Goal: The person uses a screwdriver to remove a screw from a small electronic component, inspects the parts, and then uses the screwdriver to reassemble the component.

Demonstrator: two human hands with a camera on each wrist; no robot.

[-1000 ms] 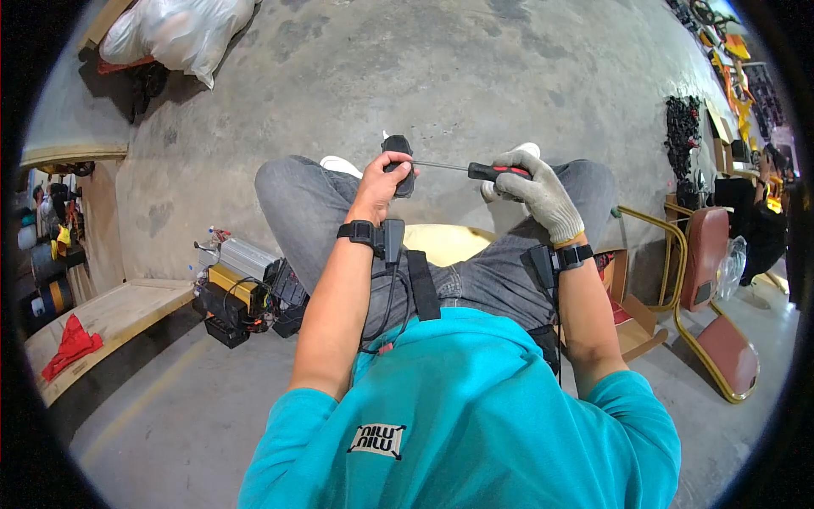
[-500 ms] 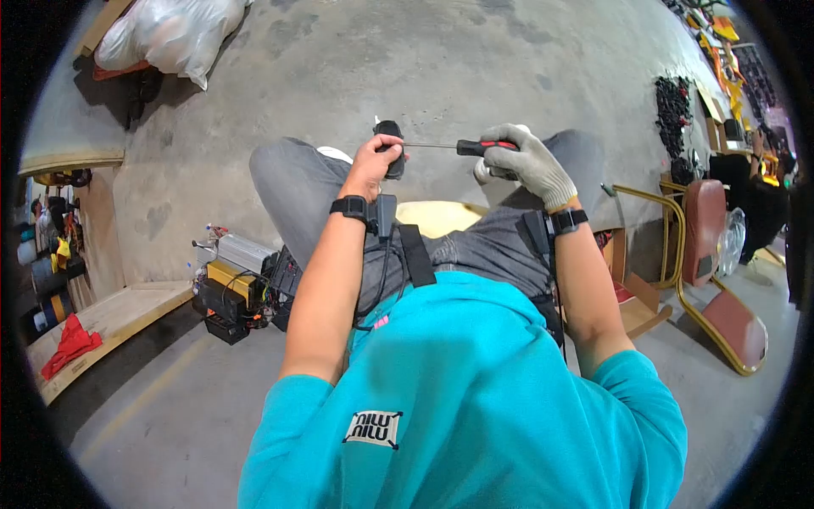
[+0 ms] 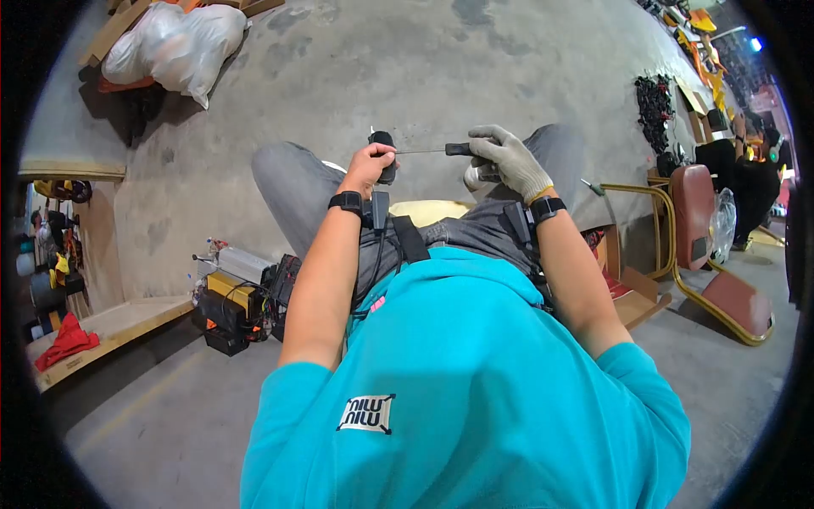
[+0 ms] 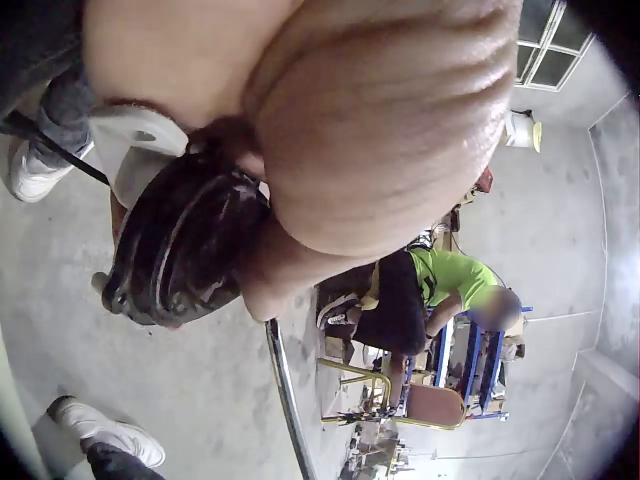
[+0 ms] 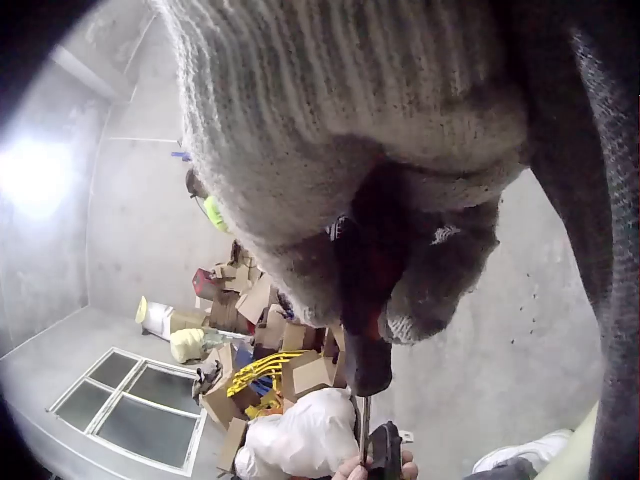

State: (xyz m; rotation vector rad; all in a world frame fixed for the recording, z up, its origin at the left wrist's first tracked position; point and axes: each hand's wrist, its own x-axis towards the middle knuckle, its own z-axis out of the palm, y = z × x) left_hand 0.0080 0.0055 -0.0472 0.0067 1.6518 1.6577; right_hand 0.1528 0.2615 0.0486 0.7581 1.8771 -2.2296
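My bare left hand (image 3: 367, 167) grips a small black part (image 3: 384, 165) above my lap. In the left wrist view this part (image 4: 185, 245) has a glossy ribbed casing, with a pale tab (image 4: 138, 150) beside it. My right hand (image 3: 509, 161), in a whitish knit glove, is wrapped around the handle (image 5: 365, 365) of a screwdriver. Its thin metal shaft (image 3: 421, 151) runs across to the left hand, where its far end reaches the black part by the thumb. The shaft's tip is hidden behind the left fingers.
A toppled gold-framed chair (image 3: 736, 303) lies at right beside an open cardboard box (image 3: 636, 299). Electrical gear (image 3: 242, 293) sits at left near a wooden plank (image 3: 127, 318) bearing a red cloth (image 3: 68, 341). A white bag (image 3: 182, 51) stands farther off. Other people appear in the background.
The gloved hand has moved further over the screwdriver's handle, covering its red part. The left hand keeps its hold on the black part. The head view has shifted slightly.
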